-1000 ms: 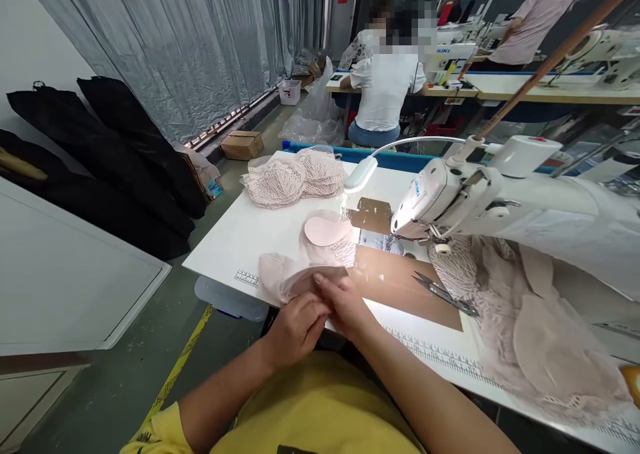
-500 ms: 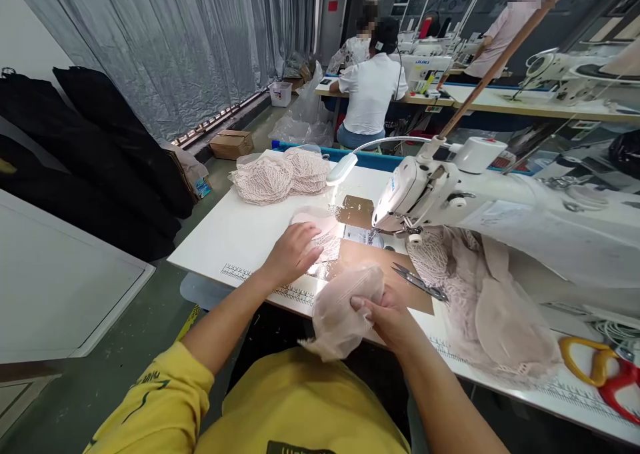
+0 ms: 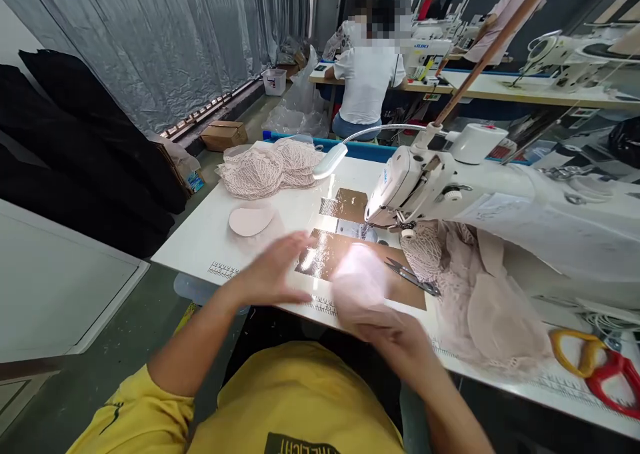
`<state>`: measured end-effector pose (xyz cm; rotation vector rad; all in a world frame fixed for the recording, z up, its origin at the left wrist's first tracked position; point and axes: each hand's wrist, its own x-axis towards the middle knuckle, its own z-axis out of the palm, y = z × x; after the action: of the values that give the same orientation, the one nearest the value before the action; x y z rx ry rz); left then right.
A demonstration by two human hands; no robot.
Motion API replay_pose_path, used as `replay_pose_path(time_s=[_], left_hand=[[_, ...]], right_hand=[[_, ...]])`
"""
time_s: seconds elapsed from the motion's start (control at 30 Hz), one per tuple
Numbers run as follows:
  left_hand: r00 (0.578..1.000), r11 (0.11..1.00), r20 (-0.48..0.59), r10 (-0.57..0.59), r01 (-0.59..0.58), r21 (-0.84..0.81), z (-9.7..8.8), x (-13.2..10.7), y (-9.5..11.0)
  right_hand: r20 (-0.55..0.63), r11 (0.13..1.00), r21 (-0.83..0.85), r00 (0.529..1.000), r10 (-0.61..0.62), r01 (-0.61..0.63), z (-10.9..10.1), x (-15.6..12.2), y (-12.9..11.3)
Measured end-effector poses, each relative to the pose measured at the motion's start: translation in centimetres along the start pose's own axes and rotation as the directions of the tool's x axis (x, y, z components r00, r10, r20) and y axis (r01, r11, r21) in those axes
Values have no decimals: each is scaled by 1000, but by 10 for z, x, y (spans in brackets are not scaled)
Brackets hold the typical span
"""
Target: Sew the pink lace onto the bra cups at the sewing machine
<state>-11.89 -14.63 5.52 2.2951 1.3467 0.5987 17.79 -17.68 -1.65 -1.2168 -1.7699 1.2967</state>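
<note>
My right hand [image 3: 397, 337] is closed around a pale pink fabric piece [image 3: 360, 281], smeared by motion, above the table's front edge. To its left, my left hand [image 3: 270, 274] hovers with thumb and fingers apart and nothing between them. Beyond that hand lies a flat pink cup-shaped piece [image 3: 251, 221] with a sheer edge. The sewing machine [image 3: 405, 187] has its needle area just past the held fabric. Dark thread snips [image 3: 413, 277] rest on the brown plate [image 3: 395, 291], right of the fabric.
Stacked lace cups [image 3: 257, 171] sit at the table's back left. More lace and mesh pieces [image 3: 500, 314] are heaped under the machine arm. Scissors with yellow and red handles [image 3: 593, 364] lie at right. A lamp [image 3: 330, 162] arches over the table. A person [image 3: 367, 74] sits beyond.
My left hand has let go of the pink piece near the needle and drawn back; that piece now lies farther left. My right hand has raised its fabric over the table.
</note>
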Motion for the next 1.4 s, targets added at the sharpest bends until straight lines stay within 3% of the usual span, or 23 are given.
replay_pose_path(time_s=[0.07,0.1,0.13,0.2,0.27,0.33,0.37,0.4,0.43,0.47,0.5,0.53,0.6,0.7,0.77,0.83,0.9,1.07,1.17,1.3,1.4], left_hand=[[959,947,212,189,-121,-296,7,3,26],[945,919,251,209,-102,-381,11,4,34],[951,907,256,174,-53,-418,14,3,38],[984,926,179,-25,91,-367,17,0,34],[970,928,40,-239,240,-286,18,-6,22],[944,876,10,-331,312,-367,20,-11,15],[948,820,62,-312,301,-486,21,-13,15],[962,730,134,-239,269,-628,23,-15,18],[971,609,205,-127,239,-756,25,-15,23],[967,482,255,1,223,-847,27,-15,30],[954,381,277,114,216,-899,28,-13,37],[942,326,277,190,206,-923,29,-12,43],[950,368,229,211,140,-919,30,-7,51],[992,611,109,69,45,-790,31,0,47],[980,632,196,14,143,-761,34,2,38],[928,509,372,26,308,-804,37,0,29],[886,396,464,19,419,-817,40,-2,24],[896,370,421,-144,443,-817,41,-4,25],[902,283,380,-204,426,-859,42,-2,28],[879,135,318,-354,385,-913,51,-1,32],[831,-14,284,-479,316,-948,62,1,35]], right_hand=[[96,997,57,994,-56,50,9,3,-38],[91,992,71,990,-108,102,10,5,-52],[37,984,70,985,-168,165,9,8,-62],[-178,956,-35,939,-294,293,3,11,-69],[-399,919,-162,828,-394,360,-5,12,-66],[-550,907,-267,721,-422,327,-9,13,-59],[-564,917,-283,724,-397,283,-9,14,-57],[-526,936,-261,778,-343,236,-7,16,-56],[-432,961,-199,863,-262,192,-4,18,-56],[-280,984,-103,945,-170,147,-1,20,-56],[-98,996,9,991,-92,94,3,22,-57],[67,992,117,997,-43,35,6,24,-58],[271,961,270,962,-9,-67,11,25,-59],[372,910,390,928,-14,-142,14,22,-58],[354,879,447,935,-5,-164,13,20,-57],[242,844,510,969,47,-168,12,20,-54],[81,815,561,989,123,-148,12,20,-51],[-174,811,581,963,207,-69,14,23,-44],[-257,845,534,949,181,-17,13,26,-43],[-198,903,427,971,130,-34,7,29,-42],[-168,891,451,977,135,-46,4,29,-44]])
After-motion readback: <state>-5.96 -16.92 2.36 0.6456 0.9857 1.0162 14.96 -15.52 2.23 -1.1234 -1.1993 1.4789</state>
